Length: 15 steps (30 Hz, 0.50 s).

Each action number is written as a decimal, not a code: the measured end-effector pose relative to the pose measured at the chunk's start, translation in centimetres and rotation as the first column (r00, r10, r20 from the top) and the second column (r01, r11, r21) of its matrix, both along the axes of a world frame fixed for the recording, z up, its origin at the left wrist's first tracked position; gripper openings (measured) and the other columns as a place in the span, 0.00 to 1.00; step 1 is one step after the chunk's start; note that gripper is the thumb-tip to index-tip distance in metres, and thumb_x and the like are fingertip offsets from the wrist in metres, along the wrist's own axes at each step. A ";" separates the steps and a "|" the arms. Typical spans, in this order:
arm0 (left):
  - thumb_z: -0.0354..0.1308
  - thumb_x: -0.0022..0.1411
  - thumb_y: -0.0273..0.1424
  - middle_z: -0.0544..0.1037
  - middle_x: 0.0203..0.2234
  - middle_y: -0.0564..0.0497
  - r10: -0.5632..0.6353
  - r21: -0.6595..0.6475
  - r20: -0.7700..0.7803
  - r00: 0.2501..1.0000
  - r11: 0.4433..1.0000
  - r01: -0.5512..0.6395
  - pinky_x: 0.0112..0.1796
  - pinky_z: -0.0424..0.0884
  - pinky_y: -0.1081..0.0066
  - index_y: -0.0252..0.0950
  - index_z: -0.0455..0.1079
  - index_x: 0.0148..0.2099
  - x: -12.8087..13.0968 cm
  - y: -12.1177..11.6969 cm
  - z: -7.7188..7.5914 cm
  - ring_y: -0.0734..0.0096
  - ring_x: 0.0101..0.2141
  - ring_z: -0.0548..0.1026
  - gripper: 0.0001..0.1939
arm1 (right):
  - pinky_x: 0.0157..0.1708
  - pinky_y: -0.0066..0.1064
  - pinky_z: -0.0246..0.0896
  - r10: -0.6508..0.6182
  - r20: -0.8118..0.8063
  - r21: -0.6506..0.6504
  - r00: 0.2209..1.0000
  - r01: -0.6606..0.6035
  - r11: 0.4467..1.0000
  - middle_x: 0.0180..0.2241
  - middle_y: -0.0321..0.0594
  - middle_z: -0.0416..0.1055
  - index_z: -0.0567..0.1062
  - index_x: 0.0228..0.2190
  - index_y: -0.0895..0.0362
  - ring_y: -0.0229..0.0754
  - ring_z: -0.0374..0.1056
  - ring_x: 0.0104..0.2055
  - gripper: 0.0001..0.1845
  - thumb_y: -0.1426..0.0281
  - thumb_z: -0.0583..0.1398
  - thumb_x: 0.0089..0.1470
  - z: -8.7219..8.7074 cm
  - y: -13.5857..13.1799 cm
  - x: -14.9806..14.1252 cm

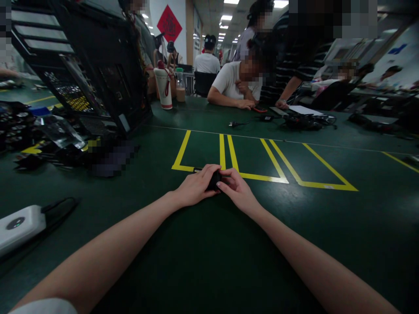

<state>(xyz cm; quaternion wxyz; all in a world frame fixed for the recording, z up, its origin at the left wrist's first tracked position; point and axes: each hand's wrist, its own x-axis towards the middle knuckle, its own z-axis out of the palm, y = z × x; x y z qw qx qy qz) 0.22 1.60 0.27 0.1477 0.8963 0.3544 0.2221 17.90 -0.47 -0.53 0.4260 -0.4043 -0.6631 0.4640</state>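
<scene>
A small black object [214, 180] is held between my two hands over the green table [209, 244], just on the near side of the yellow tape. Its kind cannot be made out, since fingers cover much of it. My left hand [198, 185] is closed around its left side, palm down. From the right, my right hand [238, 190] pinches it between thumb and fingers. A thin dark piece [197, 170] pokes out past the left knuckles; whether it belongs to the same object I cannot tell.
Yellow tape outlines [262, 178] mark the table ahead. At left stand a black computer case [108, 74], a clear bottle [60, 128] and a white power bank [21, 226]. A paper cup [163, 89] and cables [304, 121] lie farther back, near other people.
</scene>
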 end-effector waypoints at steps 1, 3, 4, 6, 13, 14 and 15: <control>0.56 0.57 0.35 0.58 0.54 0.43 0.001 -0.001 0.004 1.000 1.000 -0.001 0.35 0.72 0.63 0.42 0.41 0.58 0.0 0.0 0.0 0.63 0.39 0.72 0.33 | 0.45 0.39 0.64 0.005 -0.009 0.005 1.000 -0.005 1.000 0.43 0.37 0.63 0.65 0.39 0.51 0.43 0.64 0.48 0.11 0.70 0.58 0.51 0.0 0.0 0.0; 0.56 0.57 0.34 0.58 0.54 0.43 -0.002 -0.004 0.016 1.000 1.000 0.002 0.35 0.72 0.64 0.42 0.41 0.58 0.0 0.0 -0.1 0.63 0.39 0.72 0.33 | 0.45 0.39 0.64 0.012 -0.020 0.012 1.000 -0.011 1.000 0.43 0.37 0.63 0.65 0.39 0.51 0.43 0.64 0.48 0.11 0.70 0.58 0.51 0.0 -0.1 0.1; 0.56 0.57 0.35 0.58 0.54 0.44 -0.005 -0.007 0.019 1.000 1.000 0.005 0.35 0.72 0.64 0.42 0.41 0.58 0.0 0.0 -0.1 0.64 0.39 0.72 0.33 | 0.45 0.38 0.64 0.014 -0.029 0.012 0.999 -0.014 1.000 0.42 0.37 0.64 0.65 0.38 0.51 0.42 0.64 0.47 0.10 0.70 0.57 0.52 -0.1 -0.1 0.1; 0.56 0.57 0.35 0.58 0.53 0.44 -0.004 -0.006 0.016 1.000 1.000 0.004 0.35 0.72 0.63 0.42 0.41 0.58 0.1 0.0 0.0 0.63 0.39 0.72 0.33 | 0.44 0.37 0.64 0.018 -0.061 0.007 0.998 -0.017 1.000 0.40 0.36 0.65 0.65 0.38 0.51 0.41 0.65 0.46 0.08 0.69 0.56 0.53 -0.2 0.0 0.0; 0.57 0.57 0.34 0.59 0.53 0.43 -0.003 0.007 0.004 1.000 1.000 0.003 0.35 0.72 0.63 0.40 0.42 0.58 0.0 0.0 0.2 0.63 0.39 0.72 0.33 | 0.47 0.37 0.63 -0.023 -0.031 0.007 0.999 0.023 1.000 0.42 0.37 0.65 0.65 0.40 0.52 0.40 0.65 0.46 0.12 0.70 0.57 0.52 -0.3 0.3 -0.1; 0.57 0.56 0.33 0.59 0.53 0.43 -0.005 0.009 0.005 1.000 1.000 0.005 0.36 0.72 0.63 0.40 0.41 0.58 0.0 0.0 0.1 0.63 0.39 0.71 0.33 | 0.48 0.38 0.62 -0.031 -0.014 0.004 0.999 0.031 0.999 0.44 0.37 0.65 0.65 0.41 0.52 0.41 0.64 0.47 0.12 0.70 0.57 0.52 -0.2 0.3 -0.1; 0.57 0.56 0.33 0.59 0.53 0.44 -0.005 0.009 0.007 1.000 1.000 0.005 0.36 0.72 0.63 0.40 0.42 0.58 0.0 0.0 0.1 0.63 0.40 0.71 0.33 | 0.49 0.38 0.61 -0.038 0.002 0.000 0.999 0.038 0.999 0.44 0.38 0.65 0.65 0.41 0.52 0.41 0.64 0.48 0.13 0.70 0.57 0.52 -0.2 0.3 0.0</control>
